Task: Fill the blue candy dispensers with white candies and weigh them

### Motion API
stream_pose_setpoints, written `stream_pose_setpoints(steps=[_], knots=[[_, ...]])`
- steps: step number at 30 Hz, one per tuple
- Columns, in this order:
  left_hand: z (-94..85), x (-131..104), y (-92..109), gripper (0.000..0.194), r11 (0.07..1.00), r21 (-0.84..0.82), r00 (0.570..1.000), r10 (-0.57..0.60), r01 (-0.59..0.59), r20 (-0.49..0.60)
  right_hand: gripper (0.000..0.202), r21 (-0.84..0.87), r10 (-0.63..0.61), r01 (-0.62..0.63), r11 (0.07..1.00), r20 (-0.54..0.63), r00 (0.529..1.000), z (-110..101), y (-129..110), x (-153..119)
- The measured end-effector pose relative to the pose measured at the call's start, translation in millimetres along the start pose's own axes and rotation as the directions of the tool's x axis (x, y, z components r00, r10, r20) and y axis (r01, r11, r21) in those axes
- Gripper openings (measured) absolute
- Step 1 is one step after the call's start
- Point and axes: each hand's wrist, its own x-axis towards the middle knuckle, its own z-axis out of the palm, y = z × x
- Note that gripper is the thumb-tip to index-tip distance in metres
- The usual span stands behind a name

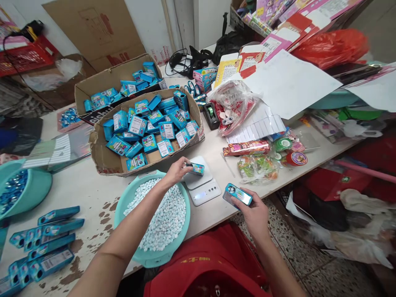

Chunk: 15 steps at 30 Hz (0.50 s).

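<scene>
My left hand pinches the near end of a small blue packet over the white digital scale. To the right, above the table's front edge, my right hand is closed around a blue box with a round clear window at one end. Under my left forearm sits a turquoise basin full of small white and pale blue pellets. Behind it, a cardboard box holds several blue packets.
A second cardboard box of blue packets stands farther back. Blue boxes lie in rows at the lower left, near another turquoise basin. Wrapped sweets, a tape dispenser and white paper lie to the right.
</scene>
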Motion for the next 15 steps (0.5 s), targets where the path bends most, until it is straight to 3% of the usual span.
stream_pose_setpoints(steps=[5,9,12,15], knots=[[-11.7,-1.2,1.2,0.013,0.964,0.247,0.991,0.120,-0.102,-0.061,0.053,0.021,0.001,-0.001,1.000,0.025,1.000,7.9,-1.2,6.9],[-4.2,-1.0,-7.2,0.018,0.906,0.409,0.980,0.168,-0.110,-0.108,0.051,0.024,-0.026,0.025,0.999,0.049,0.998,17.9,-5.6,12.1],[2.8,-7.6,-8.5,0.022,0.896,0.424,0.967,0.208,-0.127,-0.150,0.048,0.033,-0.072,0.069,0.997,0.096,0.993,32.7,-8.2,17.7],[-13.2,-37.6,2.8,0.016,0.918,0.376,0.918,0.251,-0.126,-0.307,0.046,0.047,-0.138,0.132,0.990,0.171,0.975,58.2,-8.9,26.4]])
